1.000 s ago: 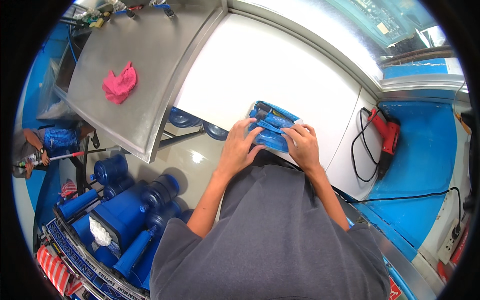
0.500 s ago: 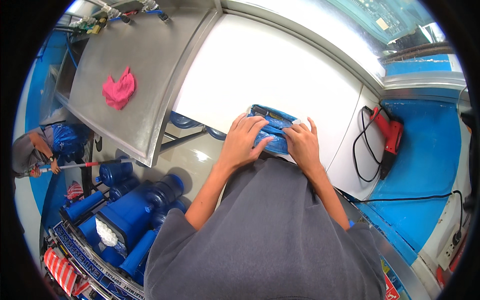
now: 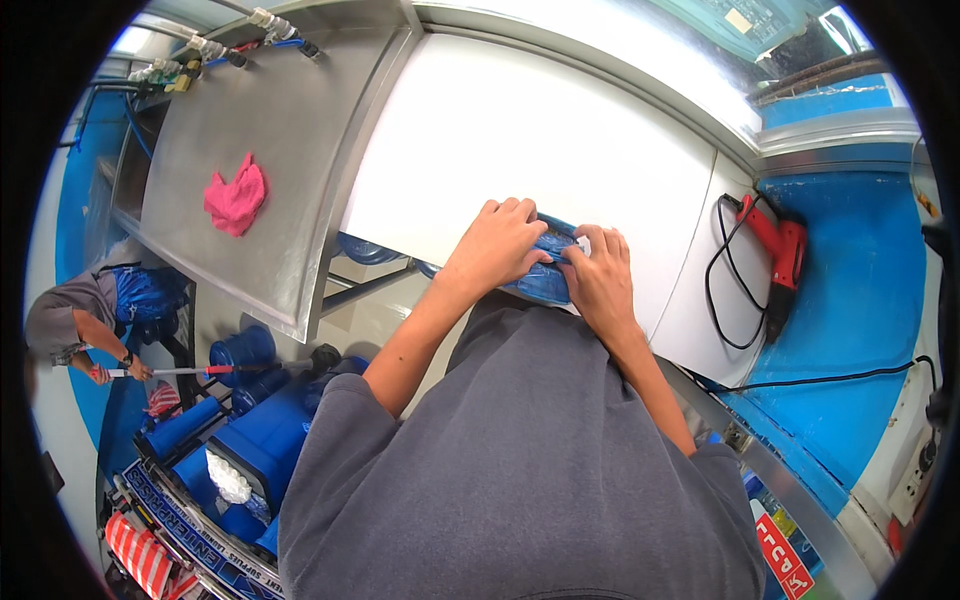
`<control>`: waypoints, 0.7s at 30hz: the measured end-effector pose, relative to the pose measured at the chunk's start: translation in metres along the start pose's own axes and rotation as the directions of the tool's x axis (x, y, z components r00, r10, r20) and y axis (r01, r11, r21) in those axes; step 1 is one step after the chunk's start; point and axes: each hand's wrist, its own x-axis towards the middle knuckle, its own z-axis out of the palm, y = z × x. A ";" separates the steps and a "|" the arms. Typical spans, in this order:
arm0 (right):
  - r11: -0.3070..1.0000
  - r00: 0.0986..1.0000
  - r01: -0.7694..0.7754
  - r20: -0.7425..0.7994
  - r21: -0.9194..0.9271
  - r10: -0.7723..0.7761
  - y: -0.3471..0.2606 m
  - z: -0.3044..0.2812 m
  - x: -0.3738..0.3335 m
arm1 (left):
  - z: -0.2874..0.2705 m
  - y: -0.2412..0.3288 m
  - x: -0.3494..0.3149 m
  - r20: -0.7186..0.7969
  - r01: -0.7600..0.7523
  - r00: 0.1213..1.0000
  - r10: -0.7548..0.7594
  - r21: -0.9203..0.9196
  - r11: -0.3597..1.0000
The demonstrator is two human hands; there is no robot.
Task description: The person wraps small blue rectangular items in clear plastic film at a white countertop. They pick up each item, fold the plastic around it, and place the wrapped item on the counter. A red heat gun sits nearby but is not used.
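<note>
A translucent blue pouch point(image 3: 543, 286) rests at the near edge of the white tabletop, close against my body. My left hand point(image 3: 496, 246) is closed on its left side, the fingers curled over the far part and the thumb pressing near the middle. Opposite it, my right hand point(image 3: 602, 274) pinches the pouch's right side with thumb and bent fingers. The two thumbs come near each other over the middle of the pouch. Most of the pouch's far part and its contents are hidden under my fingers.
A red heat gun point(image 3: 790, 262) with a black cord lies to the right. On the steel counter point(image 3: 290, 180) at left sits a pink cloth point(image 3: 237, 196). Beyond it, a person point(image 3: 85, 315) holds a pole point(image 3: 215, 370). Blue water jugs point(image 3: 243, 348) stand below.
My left hand has closed further over the pouch, covering the dark items that showed in it. Both hands stay on it. The other person's pole has shifted, and my view has tilted slightly.
</note>
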 end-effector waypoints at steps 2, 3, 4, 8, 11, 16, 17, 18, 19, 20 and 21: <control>1.000 1.000 0.002 -0.002 -0.003 -0.002 0.000 0.002 0.000 | 0.001 0.000 -0.002 -0.024 -0.028 0.999 0.028 -0.012 1.000; 1.000 1.000 0.015 0.006 -0.011 -0.015 0.000 0.003 0.000 | 0.001 0.000 -0.002 -0.041 -0.042 0.998 0.041 -0.020 0.999; 0.999 1.000 0.027 0.016 -0.017 -0.026 0.000 0.004 0.000 | 0.002 -0.001 -0.003 -0.046 -0.045 0.998 0.044 -0.033 0.998; 0.994 0.997 0.065 0.053 -0.089 -0.060 0.000 0.006 0.003 | 0.005 -0.004 -0.005 -0.050 -0.032 0.998 0.030 -0.059 0.998; 0.987 0.990 0.111 0.105 -0.120 -0.099 0.001 0.006 0.006 | 0.006 -0.004 -0.008 -0.065 -0.023 0.998 0.018 -0.076 0.997; 0.981 0.965 0.184 0.199 -0.056 -0.170 0.005 0.000 0.007 | 0.004 0.002 -0.018 -0.132 -0.002 0.991 -0.007 -0.069 0.998; 0.974 0.965 0.220 0.153 -0.042 -0.212 0.006 -0.002 0.006 | 0.003 0.004 -0.019 -0.136 0.009 0.991 -0.017 -0.061 0.998; 0.968 0.962 0.249 0.122 -0.030 -0.244 0.007 -0.006 0.005 | 0.002 0.006 -0.022 -0.138 0.021 0.990 -0.028 -0.055 0.998; 0.966 0.959 0.258 0.124 -0.020 -0.254 0.006 -0.009 0.004 | 0.001 0.007 -0.024 -0.160 -0.007 0.987 0.001 -0.038 0.999; 0.958 0.955 0.288 0.067 -0.002 -0.288 0.005 -0.012 0.002 | 0.000 0.008 -0.026 -0.182 -0.036 0.983 0.032 -0.019 0.999; 0.954 0.953 0.298 0.045 0.014 -0.299 0.003 -0.016 -0.002 | 0.000 0.010 -0.028 -0.215 -0.073 0.974 0.071 -0.003 0.997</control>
